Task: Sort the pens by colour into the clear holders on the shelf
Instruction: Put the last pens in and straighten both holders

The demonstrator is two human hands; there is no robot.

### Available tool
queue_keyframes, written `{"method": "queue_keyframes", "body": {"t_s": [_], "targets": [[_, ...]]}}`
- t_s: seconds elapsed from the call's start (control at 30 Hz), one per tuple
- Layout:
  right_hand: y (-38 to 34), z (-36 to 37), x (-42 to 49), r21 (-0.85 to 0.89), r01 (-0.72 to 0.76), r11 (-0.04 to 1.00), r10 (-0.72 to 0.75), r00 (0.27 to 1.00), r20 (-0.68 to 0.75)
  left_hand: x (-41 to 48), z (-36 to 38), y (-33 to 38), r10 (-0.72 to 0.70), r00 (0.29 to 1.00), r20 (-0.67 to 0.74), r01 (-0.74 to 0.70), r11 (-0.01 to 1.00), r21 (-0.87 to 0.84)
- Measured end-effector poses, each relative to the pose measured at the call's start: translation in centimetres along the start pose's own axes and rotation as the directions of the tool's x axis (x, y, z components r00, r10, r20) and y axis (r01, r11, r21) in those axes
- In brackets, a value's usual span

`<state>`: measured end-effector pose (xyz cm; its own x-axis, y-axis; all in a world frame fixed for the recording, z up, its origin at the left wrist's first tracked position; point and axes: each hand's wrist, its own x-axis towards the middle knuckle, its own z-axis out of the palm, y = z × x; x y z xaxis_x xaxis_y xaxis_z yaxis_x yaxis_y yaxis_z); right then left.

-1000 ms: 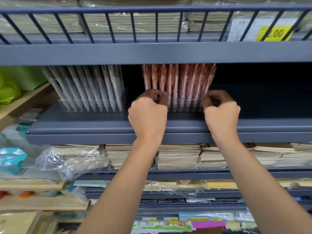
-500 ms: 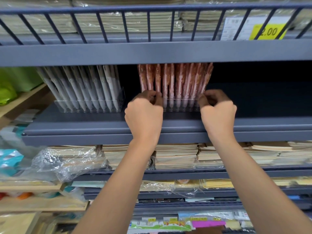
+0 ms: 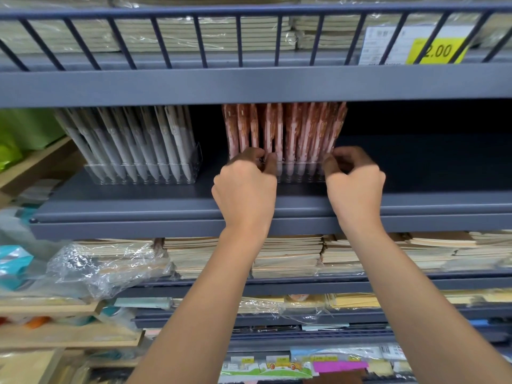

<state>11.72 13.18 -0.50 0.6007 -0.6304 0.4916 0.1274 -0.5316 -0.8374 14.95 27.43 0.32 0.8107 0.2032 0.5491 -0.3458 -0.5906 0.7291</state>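
2 bare forearms rise from the bottom edge. Behind them, on the lower tiers, flat stacks of cream notebooks (image 3: 288, 256) lie wrapped in film. A crumpled sheet of glossy plastic wrap (image 3: 102, 267) bulges at the left.

Above these runs the smooth grey metal shelf (image 3: 138, 206) with its folded front lip. The left hand (image 3: 245, 187) and the right hand (image 3: 354, 187) reach over that lip, knuckles up, fingers curled tight. Each pinches 1 end of the clear holder (image 3: 300, 173), a long, low tray of transparent plastic standing on the shelf. The left thumb and fingertips close on its left end, the right ones on its right end.

Slim pink pens (image 3: 285, 134), patterned in rust-brown, stand in it in a close row, tips down, fanned slightly. Well apart to the left, a second holder (image 3: 144, 177) of the same clear plastic carries matte grey-white pens (image 3: 133, 139), all leaning left.

The pen tops vanish behind the upper shelf's flat front (image 3: 249, 84). Farther up, a rail of thin round bars (image 3: 239, 42) fences wrapped pale stacks, beside a yellow price tag (image 3: 437, 51) reading 2.00.
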Motion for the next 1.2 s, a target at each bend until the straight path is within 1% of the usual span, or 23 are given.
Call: {"method": "queue_keyframes", "body": {"t_s": [0.23,0.5,0.6,0.7,0.87,1.0,1.2], "targets": [[0.1,0.0,0.1,-0.005,0.008,1.0,-0.008,1.0,-0.006,-0.2,0.0,0.1,0.021,1.0,-0.021,-0.022,0.999,-0.037],[0.0,0.0,0.0,-0.008,0.007,1.0,-0.007,1.0,-0.001,-0.3,0.0,-0.1,0.058,0.998,-0.027,-0.059,0.998,-0.021],[0.1,0.0,0.0,-0.006,0.009,1.0,-0.009,1.0,-0.005,-0.4,-0.1,-0.1,0.041,0.999,-0.023,-0.042,0.998,-0.047],[0.1,0.1,0.0,-0.01,0.009,1.0,-0.009,1.0,-0.003,-0.6,-0.2,0.1,0.033,0.998,-0.049,-0.036,0.996,-0.078],[0.1,0.1,0.1,-0.016,0.006,1.0,-0.006,1.0,-0.005,-0.8,0.3,1.2,0.069,0.997,0.038,-0.069,0.998,0.008],[0.1,0.1,0.0,-0.016,0.012,1.0,-0.012,1.0,-0.007,-0.5,0.6,1.4,0.041,0.999,0.021,-0.042,0.997,0.063],[0.2,0.1,0.1,-0.011,0.004,1.0,-0.004,1.0,-0.012,-0.4,0.7,1.3,0.069,0.998,0.016,-0.07,0.993,0.091]]}}
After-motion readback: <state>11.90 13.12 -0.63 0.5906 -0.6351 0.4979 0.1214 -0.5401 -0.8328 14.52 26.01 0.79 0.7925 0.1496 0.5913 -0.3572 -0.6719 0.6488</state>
